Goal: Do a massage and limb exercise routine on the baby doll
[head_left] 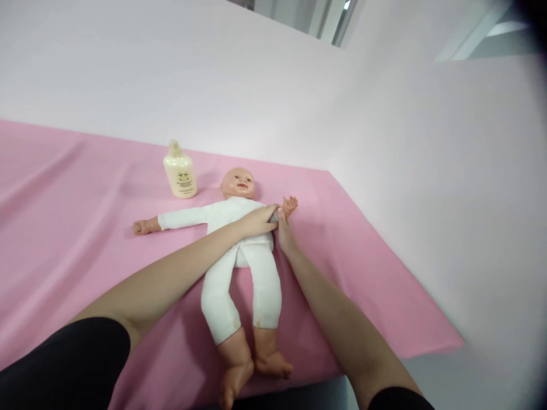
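Pink cloth (85,239) covers the table, and pale, plain walls rise behind it and along its right side.

We see a baby doll (239,250) lying on its back on the cloth, head toward the far wall and bare feet at the near edge. It wears a white one-piece suit. Its arms are spread: one reaches out to our left with the bare hand resting on the cloth, the other points to our right and slightly upward.

We reach with both hands to the doll's right-pointing arm.
- Left hand (258,221): the forearm crosses over the doll's torso, and the fingers close around the sleeve (273,215) near the wrist. The grip is narrow and holds the sleeve end.
- Right hand (284,233): it comes up from below, just beside the doll's flank, and the fingers meet the same sleeve end from the underside. The grip is narrow; we cannot tell whether it pinches the fabric or only touches it.

The doll's small hand (289,205) protrudes just beyond both grips, so the held point lies between that hand and the shoulder.

A cream lotion bottle (180,171) stands upright on the cloth, near the doll's head on its left, well apart from both hands.
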Demonstrator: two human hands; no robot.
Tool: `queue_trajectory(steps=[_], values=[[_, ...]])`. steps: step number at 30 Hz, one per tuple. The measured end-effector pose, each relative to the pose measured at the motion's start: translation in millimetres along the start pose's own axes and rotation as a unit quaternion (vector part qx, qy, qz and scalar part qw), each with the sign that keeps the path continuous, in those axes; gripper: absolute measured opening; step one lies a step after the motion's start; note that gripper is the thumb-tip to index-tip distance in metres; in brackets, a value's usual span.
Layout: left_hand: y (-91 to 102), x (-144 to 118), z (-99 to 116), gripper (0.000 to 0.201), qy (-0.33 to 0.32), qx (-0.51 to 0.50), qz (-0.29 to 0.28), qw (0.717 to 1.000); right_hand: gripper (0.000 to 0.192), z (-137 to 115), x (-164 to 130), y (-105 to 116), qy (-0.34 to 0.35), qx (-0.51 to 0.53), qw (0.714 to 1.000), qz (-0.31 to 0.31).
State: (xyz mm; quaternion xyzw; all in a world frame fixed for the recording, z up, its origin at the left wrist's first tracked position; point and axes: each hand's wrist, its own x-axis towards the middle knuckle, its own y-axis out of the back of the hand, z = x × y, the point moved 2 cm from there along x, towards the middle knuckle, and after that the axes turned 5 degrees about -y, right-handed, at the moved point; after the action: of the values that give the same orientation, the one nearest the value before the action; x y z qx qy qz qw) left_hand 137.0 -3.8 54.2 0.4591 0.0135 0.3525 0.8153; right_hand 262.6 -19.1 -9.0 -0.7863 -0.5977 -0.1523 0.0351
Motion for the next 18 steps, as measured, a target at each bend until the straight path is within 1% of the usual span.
queue_trajectory(steps=[8,12,18], values=[[-2.1,0.6,-3.9,0.028,-0.001,0.001,-0.003,1.0,0.094,0.6,0.6,-1.2,-0.001,0.009,1.0,0.006],[-2.6,0.8,-4.7,0.027,0.001,0.002,-0.003,1.0,0.099,0.0,0.2,-1.2,-0.001,0.004,1.0,0.011],[-2.9,0.6,-5.5,0.027,-0.002,-0.003,-0.001,1.0,0.096,1.5,0.2,-1.6,0.005,-0.005,1.0,0.016]])
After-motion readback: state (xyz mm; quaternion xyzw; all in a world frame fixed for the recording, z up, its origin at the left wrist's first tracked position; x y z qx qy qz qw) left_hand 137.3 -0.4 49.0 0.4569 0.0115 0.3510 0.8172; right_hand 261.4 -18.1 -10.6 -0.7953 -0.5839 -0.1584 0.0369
